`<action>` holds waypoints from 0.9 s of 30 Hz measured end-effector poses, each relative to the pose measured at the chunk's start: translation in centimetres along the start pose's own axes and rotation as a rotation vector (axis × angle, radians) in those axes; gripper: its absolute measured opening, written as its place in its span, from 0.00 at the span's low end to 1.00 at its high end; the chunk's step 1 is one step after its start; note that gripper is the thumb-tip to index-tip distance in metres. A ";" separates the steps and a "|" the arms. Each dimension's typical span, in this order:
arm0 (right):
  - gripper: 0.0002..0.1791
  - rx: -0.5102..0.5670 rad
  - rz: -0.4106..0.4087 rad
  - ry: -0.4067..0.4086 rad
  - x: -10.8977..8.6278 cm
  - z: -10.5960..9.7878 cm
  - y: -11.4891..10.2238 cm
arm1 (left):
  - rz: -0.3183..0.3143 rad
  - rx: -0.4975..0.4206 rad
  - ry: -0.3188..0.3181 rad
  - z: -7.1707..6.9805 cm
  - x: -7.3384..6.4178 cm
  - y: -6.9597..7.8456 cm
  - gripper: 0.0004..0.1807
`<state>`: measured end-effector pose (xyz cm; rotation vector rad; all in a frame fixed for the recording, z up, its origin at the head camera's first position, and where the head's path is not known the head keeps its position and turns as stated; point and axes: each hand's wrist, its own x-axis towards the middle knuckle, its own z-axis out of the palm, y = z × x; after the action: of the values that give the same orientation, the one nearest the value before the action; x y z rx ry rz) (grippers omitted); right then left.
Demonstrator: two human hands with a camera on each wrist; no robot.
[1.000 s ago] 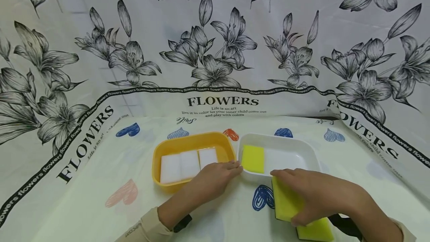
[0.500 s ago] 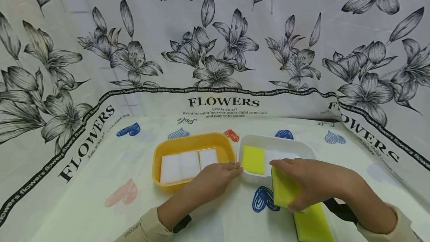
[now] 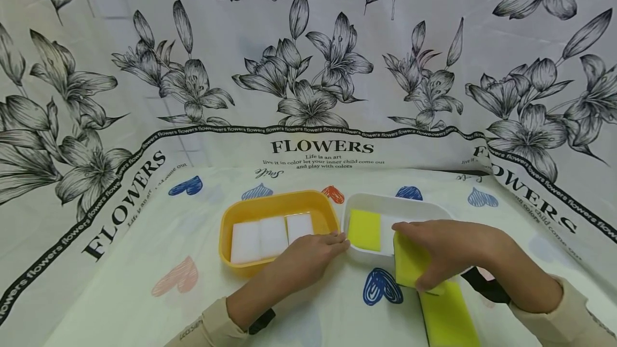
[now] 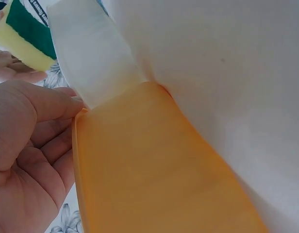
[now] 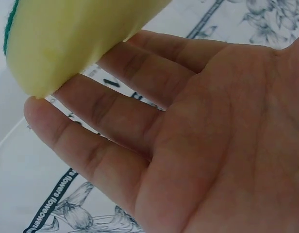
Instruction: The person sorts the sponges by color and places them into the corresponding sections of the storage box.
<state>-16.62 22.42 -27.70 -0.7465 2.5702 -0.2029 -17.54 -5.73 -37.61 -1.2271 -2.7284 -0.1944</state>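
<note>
1. One pink heart [image 3: 175,276] is printed on the white cloth that covers the desk [image 3: 120,304], to the left of everything I handle.
2. Next comes the yellow-orange tray [image 3: 270,198], with three white blocks [image 3: 273,235] in it: two side by side at the left, the third just right of them across a narrow gap.
3. My left hand [image 3: 306,258] reaches in front of that tray, fingers stretched out, their tips touching the near corner where it meets its neighbour.
4. The white tray [image 3: 405,205] sits just beside it; a yellow sponge [image 3: 365,230] lies flat at its left end.
5. A blue scribbled heart [image 3: 382,287] shows on the cloth in front of the white tray.
6. Between thumb and fingers, my right hand [image 3: 458,253] pinches a second sponge [image 3: 409,264], yellow with a green layer, at the white tray's near rim; I can't tell whether it touches the rim.
7. Beneath my right hand, nearer to me, another yellow piece [image 3: 448,317] lies on the cloth, cut off by the lower edge of my head view.
</note>
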 end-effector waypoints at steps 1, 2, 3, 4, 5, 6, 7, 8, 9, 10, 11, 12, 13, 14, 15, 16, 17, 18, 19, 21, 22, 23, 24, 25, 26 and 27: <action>0.56 0.000 0.009 -0.006 0.1 -0.1 0.1 | -0.001 -0.003 -0.001 0.0 0.0 0.0 0.24; 0.56 -0.003 0.016 -0.008 0.2 -0.2 0.2 | -0.002 -0.004 -0.002 0.0 0.0 0.0 0.24; 0.56 -0.008 0.019 -0.009 0.3 -0.3 0.4 | -0.002 -0.004 -0.002 0.0 0.0 0.1 0.24; 0.56 -0.012 0.021 -0.008 0.4 -0.4 0.5 | -0.003 0.000 -0.002 0.0 0.0 0.1 0.24; 0.56 -0.014 0.022 -0.006 0.4 -0.4 0.6 | -0.004 0.001 -0.002 0.0 0.0 0.1 0.24; 0.57 -0.014 0.024 -0.005 0.5 -0.5 0.7 | -0.004 0.002 0.000 0.0 0.0 0.1 0.24; 0.57 -0.013 0.025 -0.005 0.6 -0.6 0.8 | -0.004 0.002 0.001 0.0 0.0 0.2 0.24; 0.56 -0.015 0.023 -0.004 0.7 -0.6 0.9 | -0.005 0.001 0.001 0.0 0.0 0.2 0.24; 0.56 -0.014 0.022 -0.003 0.8 -0.7 1.0 | -0.005 0.000 0.001 -0.1 0.0 0.2 0.24; 0.57 -0.011 0.024 -0.004 0.9 -0.8 1.1 | -0.006 -0.001 0.001 -0.1 0.0 0.2 0.24; 0.57 -0.009 0.026 -0.004 1.1 -0.9 1.2 | -0.007 -0.003 0.000 -0.1 0.0 0.2 0.24; 0.57 -0.006 0.028 -0.003 1.2 -1.0 1.3 | -0.007 -0.003 0.000 -0.1 0.0 0.2 0.23; 0.57 -0.007 0.031 -0.003 1.4 -1.1 1.4 | -0.008 -0.002 0.000 0.0 0.0 0.2 0.23; 0.57 -0.004 0.035 -0.002 1.5 -1.2 1.5 | -0.008 0.001 0.000 0.0 0.0 0.2 0.23; 0.57 -0.006 0.039 -0.001 1.6 -1.3 1.6 | -0.007 0.001 0.001 0.0 0.0 0.2 0.23; 0.57 -0.008 0.043 -0.001 1.8 -1.4 1.7 | -0.008 0.002 0.002 0.0 -0.1 0.1 0.23; 0.57 -0.013 0.046 -0.001 1.9 -1.5 1.9 | -0.008 0.001 0.003 0.0 -0.1 0.1 0.23; 0.57 -0.016 0.052 -0.002 2.0 -1.6 1.9 | -0.006 0.000 0.005 0.0 -0.1 0.1 0.23; 0.58 -0.019 0.057 -0.003 2.1 -1.6 2.0 | -0.004 0.000 0.008 0.0 -0.1 0.1 0.23; 0.58 -0.022 0.059 -0.003 2.3 -1.7 2.2 | -0.001 -0.006 0.012 0.0 -0.1 0.2 0.22; 0.57 -0.019 0.061 -0.004 2.5 -1.7 2.2 | 0.001 -0.007 0.014 0.0 -0.1 0.2 0.22; 0.57 -0.015 0.062 -0.004 2.6 -1.7 2.3 | 0.002 -0.008 0.016 -0.1 -0.1 0.2 0.22; 0.55 -0.018 0.057 -0.002 2.7 -1.7 2.3 | 0.003 -0.007 0.018 -0.1 -0.1 0.2 0.21; 0.54 -0.022 0.050 0.002 2.8 -1.8 2.4 | 0.003 -0.007 0.017 -0.1 -0.1 0.2 0.21; 0.53 -0.028 0.045 0.008 2.9 -1.8 2.5 | 0.001 -0.007 0.015 -0.1 -0.1 0.3 0.21; 0.52 -0.032 0.045 0.014 3.0 -1.8 2.6 | -0.001 -0.006 0.013 -0.1 -0.1 0.3 0.21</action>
<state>-20.91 23.02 -27.93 -0.7007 2.6065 -0.1534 -17.25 -5.63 -37.54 -1.2223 -2.7193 -0.2095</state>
